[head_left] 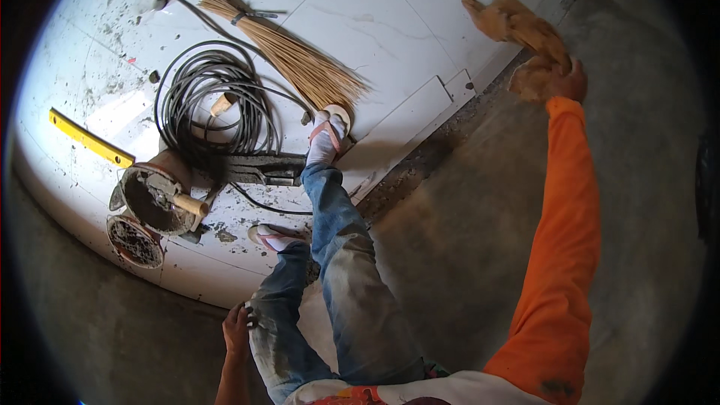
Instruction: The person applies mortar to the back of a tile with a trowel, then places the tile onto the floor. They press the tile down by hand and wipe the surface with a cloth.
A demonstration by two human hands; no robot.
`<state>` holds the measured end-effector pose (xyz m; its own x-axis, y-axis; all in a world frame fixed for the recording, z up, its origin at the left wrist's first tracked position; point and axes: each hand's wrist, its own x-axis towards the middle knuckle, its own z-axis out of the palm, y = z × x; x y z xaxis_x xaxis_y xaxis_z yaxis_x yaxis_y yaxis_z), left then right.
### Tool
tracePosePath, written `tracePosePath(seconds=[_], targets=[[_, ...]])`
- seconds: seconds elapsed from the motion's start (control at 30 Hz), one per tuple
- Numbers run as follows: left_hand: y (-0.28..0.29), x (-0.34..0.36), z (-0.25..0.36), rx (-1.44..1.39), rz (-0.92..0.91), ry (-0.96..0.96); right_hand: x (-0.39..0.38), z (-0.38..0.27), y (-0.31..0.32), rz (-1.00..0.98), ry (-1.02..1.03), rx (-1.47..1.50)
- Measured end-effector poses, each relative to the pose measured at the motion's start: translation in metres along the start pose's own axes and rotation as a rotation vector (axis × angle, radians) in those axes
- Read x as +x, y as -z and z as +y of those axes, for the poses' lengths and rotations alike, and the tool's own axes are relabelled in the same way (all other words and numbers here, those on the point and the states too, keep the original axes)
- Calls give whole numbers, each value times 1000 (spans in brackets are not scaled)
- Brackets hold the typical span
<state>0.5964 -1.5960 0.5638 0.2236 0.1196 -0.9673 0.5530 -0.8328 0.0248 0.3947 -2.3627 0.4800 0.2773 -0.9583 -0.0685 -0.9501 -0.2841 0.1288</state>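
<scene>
Out at the far right, my right hand [568,82] is closed around a crumpled brown cloth [517,21]. The cloth hangs over the edge of the white tiled surface [405,37], and its far end reaches onto the tiles. My right arm is stretched out in an orange sleeve. Down at the lower left, my left hand [238,326] rests against my left knee, its fingers bent loosely over the jeans. I see nothing held in it, though part of the fingers is hard to make out.
A coil of dark cable [217,101] lies beside a bundled stick broom [289,49]. Near them are a yellow level [90,137], a mortar bucket [154,206] with a wooden-handled trowel [189,204], and a second dirty container [135,241]. The tile edge drops to a grey floor [465,240].
</scene>
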Motion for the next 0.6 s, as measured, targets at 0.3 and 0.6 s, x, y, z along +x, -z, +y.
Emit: tracePosePath(seconds=[0.3, 0.6], targets=[[21, -74, 34, -115, -251, -603, -360, -129, 338, -518, 115, 105], [-13, -262, -206, -351, -1111, -710, -816, -127, 429, -609, 191, 773]])
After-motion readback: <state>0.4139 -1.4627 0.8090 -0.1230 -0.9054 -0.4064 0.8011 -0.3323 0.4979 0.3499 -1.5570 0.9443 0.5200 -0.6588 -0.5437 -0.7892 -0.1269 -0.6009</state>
